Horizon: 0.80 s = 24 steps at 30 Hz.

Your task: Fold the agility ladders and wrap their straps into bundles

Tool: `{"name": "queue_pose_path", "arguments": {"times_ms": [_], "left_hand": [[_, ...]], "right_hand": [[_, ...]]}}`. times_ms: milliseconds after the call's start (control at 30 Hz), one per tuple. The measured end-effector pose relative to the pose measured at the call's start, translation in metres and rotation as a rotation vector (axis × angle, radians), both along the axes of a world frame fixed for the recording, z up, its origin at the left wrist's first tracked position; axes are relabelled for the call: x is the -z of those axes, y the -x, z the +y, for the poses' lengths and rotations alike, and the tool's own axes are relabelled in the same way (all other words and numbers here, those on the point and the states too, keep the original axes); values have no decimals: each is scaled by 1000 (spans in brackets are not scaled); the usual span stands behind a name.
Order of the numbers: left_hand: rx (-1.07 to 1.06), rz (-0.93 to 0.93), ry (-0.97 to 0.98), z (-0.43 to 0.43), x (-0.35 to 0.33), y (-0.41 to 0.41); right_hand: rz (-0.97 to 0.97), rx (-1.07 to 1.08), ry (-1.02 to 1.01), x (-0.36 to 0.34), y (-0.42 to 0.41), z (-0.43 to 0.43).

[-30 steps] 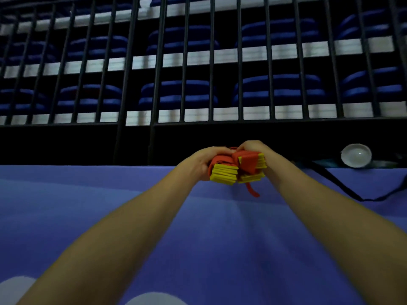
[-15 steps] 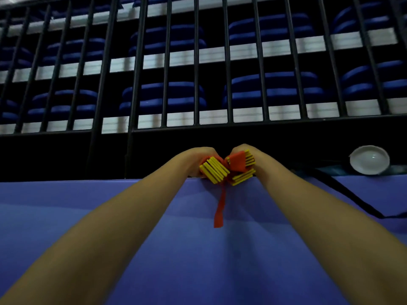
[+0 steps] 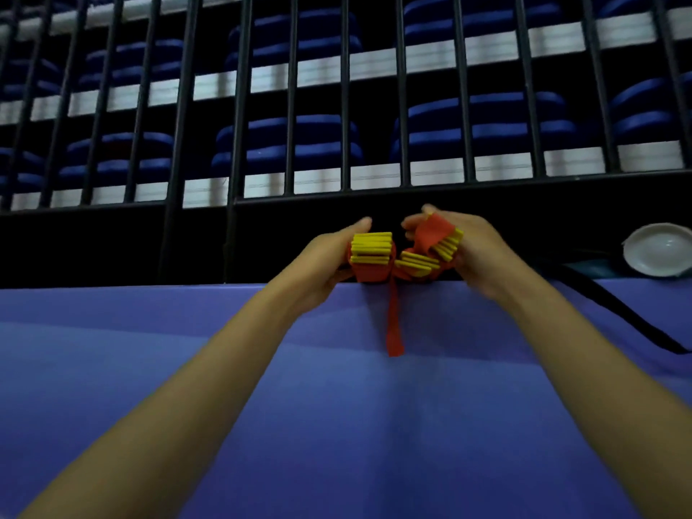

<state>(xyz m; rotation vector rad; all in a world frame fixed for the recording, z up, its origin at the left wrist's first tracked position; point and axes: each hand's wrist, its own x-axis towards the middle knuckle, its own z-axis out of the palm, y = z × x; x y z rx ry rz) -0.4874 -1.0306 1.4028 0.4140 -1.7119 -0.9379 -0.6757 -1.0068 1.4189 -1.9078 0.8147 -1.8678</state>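
Both hands reach out above the far edge of the blue mat [image 3: 337,406]. Left hand [image 3: 318,267]: grip wrapped round one stack of the folded agility ladder [image 3: 371,249], yellow rungs banded by the red strap [image 3: 374,273]. Right hand [image 3: 475,249] is blurred, grip pinching a strap fold against a fanned rung stack [image 3: 445,244]. Another short stack sits between the hands. Loose strap tail [image 3: 395,324] hangs from the middle, over the mat. White bowl [image 3: 659,252] far right, black cable [image 3: 614,305] near it. Black railing [image 3: 400,106] and blue seats [image 3: 299,144] behind.
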Motion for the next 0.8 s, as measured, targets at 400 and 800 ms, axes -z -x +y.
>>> {"name": "queue_pose_path", "arguments": {"times_ms": [400, 800], "left_hand": [[38, 150, 216, 23, 38, 10], [-147, -139, 29, 72, 58, -24]], "right_hand": [[249, 97, 402, 49, -4, 28], [217, 336, 70, 63, -2, 49]]}}
